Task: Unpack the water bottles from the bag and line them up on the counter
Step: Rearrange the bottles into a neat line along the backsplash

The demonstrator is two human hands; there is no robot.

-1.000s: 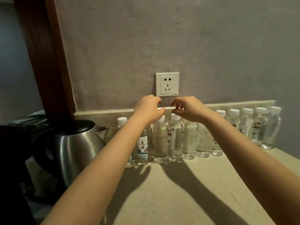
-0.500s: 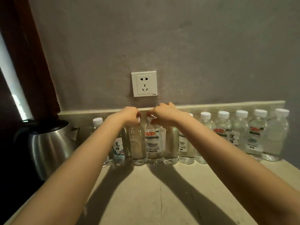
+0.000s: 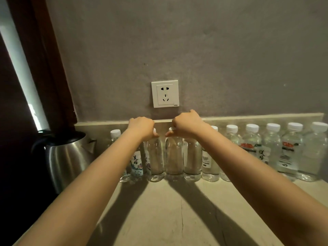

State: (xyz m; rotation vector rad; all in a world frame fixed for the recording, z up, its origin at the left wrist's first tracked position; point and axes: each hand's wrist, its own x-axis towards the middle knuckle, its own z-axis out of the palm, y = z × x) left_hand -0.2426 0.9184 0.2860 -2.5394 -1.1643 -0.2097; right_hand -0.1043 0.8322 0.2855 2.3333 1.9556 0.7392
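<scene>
Both upright, caps up: L hand grips left bottle cap, R hand pinches right bottle cap.

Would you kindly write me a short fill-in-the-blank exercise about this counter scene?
1. The kettle stands at the ____ end of the row of water bottles.
2. Every visible bottle cap is ____ in colour.
3. The left hand and right hand grip two bottles' caps just ____ the wall socket.

Missing words: left, white, below.
</scene>
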